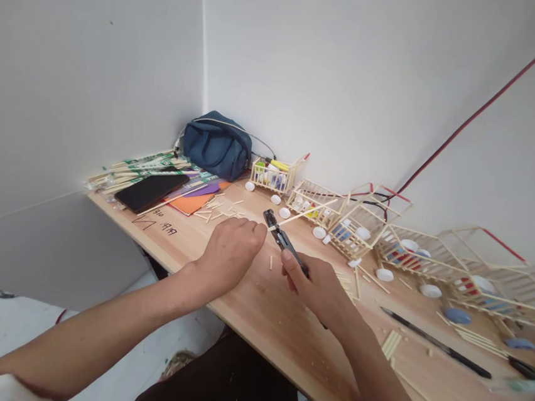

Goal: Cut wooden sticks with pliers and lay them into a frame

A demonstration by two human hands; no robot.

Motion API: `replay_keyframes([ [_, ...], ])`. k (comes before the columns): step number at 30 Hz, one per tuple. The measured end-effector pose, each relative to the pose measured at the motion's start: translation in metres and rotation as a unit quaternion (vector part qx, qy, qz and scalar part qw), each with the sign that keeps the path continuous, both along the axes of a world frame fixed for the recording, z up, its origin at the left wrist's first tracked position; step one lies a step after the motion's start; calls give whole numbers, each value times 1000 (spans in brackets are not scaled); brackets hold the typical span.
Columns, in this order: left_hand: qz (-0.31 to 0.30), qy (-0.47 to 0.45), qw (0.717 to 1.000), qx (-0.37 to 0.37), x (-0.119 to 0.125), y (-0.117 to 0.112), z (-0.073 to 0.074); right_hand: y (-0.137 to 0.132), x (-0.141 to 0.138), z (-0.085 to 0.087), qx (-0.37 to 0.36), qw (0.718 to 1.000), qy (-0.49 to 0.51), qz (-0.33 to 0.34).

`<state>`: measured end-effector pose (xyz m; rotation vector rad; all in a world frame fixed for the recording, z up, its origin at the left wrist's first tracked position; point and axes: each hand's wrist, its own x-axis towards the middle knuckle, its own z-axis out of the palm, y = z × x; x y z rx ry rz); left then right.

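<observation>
My right hand (316, 287) is closed round the handles of black cutting pliers (279, 233), whose jaws sit on a thin wooden stick (306, 214). The stick runs from the jaws up and to the right, toward the stick-built carts. My left hand (232, 250) rests knuckles-up on the wooden desk (257, 307) just left of the jaws. Its fingers are curled and pinch the near end of the stick. A short cut piece of stick (271, 262) lies between the two hands.
A row of small stick-built carts (314, 202) with white bottle-cap wheels lines the back of the desk. A blue pouch (216, 145) sits in the corner. A black phone (150, 190), coloured paper and stick bundles lie left. A black pen (437, 346) lies right.
</observation>
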<state>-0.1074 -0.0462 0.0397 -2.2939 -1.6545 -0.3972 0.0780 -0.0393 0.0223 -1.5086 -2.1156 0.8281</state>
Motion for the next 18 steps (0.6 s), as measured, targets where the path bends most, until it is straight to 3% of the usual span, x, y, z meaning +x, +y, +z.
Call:
replay_keyframes([
  [18,28,0,996,-83,-2,-6,-21,-1,-12,-13,17,994,-103,-16],
])
